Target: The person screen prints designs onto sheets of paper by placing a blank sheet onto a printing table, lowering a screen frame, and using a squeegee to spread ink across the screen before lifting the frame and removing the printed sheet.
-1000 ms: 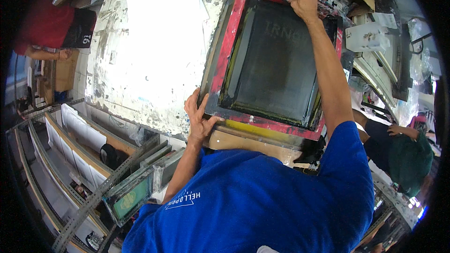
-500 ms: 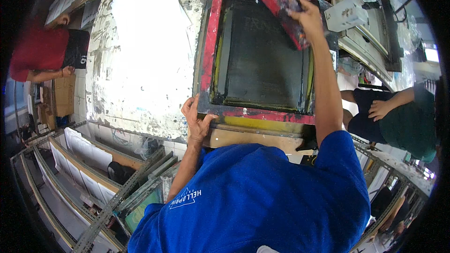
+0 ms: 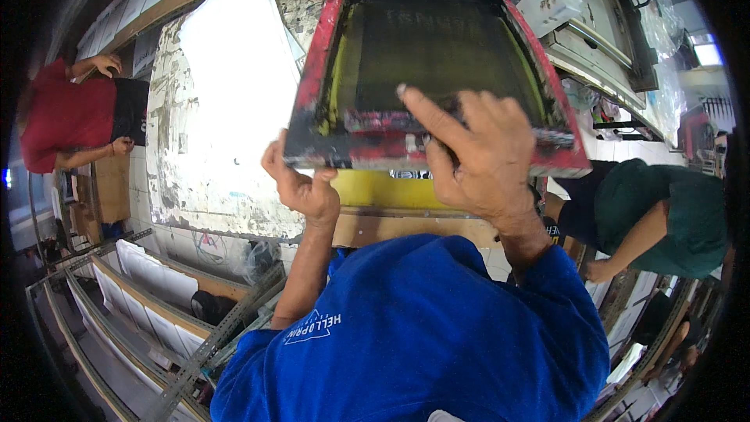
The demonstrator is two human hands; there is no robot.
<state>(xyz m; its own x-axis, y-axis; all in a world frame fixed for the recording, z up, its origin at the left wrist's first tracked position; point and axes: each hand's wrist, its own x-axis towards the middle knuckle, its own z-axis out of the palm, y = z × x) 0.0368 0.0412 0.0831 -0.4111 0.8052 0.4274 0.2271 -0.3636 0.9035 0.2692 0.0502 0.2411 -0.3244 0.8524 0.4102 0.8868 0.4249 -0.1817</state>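
Note:
A screen-printing frame (image 3: 311, 70) with a red, ink-stained border and dark mesh is tilted, its near edge raised off the table. My left hand (image 3: 306, 191) grips its near left corner, fingers bent around the side and thumb at the underside. A squeegee (image 3: 375, 120) with a red and black smeared body lies inside the frame along the near edge. Over the squeegee's right part is my right hand (image 3: 488, 156), slightly blurred, with index finger and thumb spread apart. The hand covers part of the squeegee; whether the palm touches it is hidden.
White sheets (image 3: 242, 70) lie on the paint-spotted table (image 3: 168, 148) at left. A yellow strip (image 3: 375, 187) shows below the frame. A person in a red shirt (image 3: 70, 117) stands left, another in dark green (image 3: 664, 219) right. Metal racks (image 3: 168, 371) stand at lower left.
The frame's near edge has risen and come toward me. My right hand has moved from the far right to the near edge, and the squeegee now lies there. My left hand shifted left.

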